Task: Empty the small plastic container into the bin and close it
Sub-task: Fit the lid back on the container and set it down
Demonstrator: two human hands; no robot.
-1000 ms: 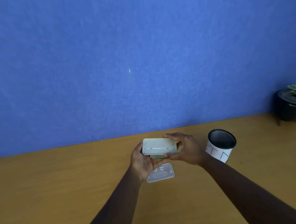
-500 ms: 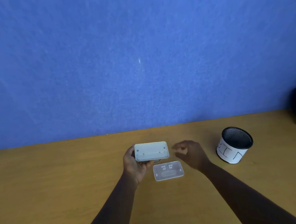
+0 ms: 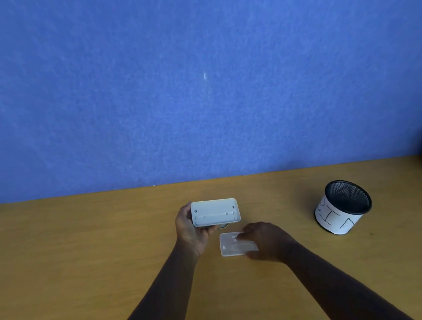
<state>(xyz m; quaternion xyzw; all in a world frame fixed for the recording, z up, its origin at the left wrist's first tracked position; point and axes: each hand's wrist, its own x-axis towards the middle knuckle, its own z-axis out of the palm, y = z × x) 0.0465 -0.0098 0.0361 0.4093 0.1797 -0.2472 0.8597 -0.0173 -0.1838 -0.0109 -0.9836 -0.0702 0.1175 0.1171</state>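
Apparently late stage: left hand (image 3: 191, 232) grips container (image 3: 215, 212) above counter (image 3: 56, 260), base toward camera, contents hidden. Right hand (image 3: 267, 241) settles on lid (image 3: 233, 245), grasp unclear. Bin (image 3: 343, 208) well right. Judged left: fit lid, snap closed.

Only lettering in view: large hand-drawn black strokes on the white paper wrap (image 3: 338, 221) around the black mesh bin (image 3: 348, 197), seemingly reading "BIN" though the first letter is turned away; raised marks on the clear lid (image 3: 233, 245) too small to read.
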